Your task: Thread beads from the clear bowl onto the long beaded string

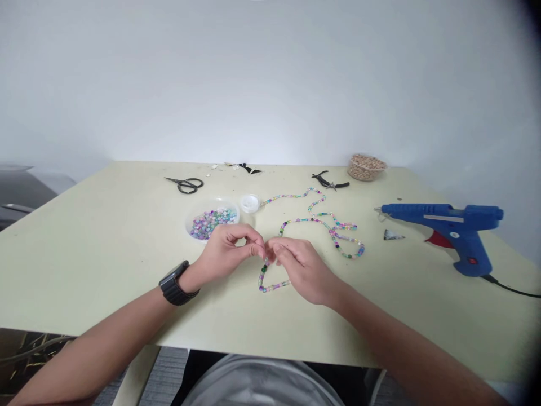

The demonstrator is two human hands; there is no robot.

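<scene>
A long string of coloured beads (321, 223) winds across the pale table (105, 242), from a small white spool (250, 203) to a loop under my hands. My left hand (226, 248), with a dark watch on its wrist, pinches the near end of the strand with thumb and forefinger. My right hand (298, 265) meets it fingertip to fingertip, fingers closed on the same end of the strand. A clear dish of loose mixed beads (211, 221) sits just behind my left hand.
Black scissors (186, 184) lie at the back left, small pliers (332, 181) and a tub of tan beads (366, 167) at the back right. A blue glue gun (448, 225) with its cord rests at the right. A plain wall stands behind.
</scene>
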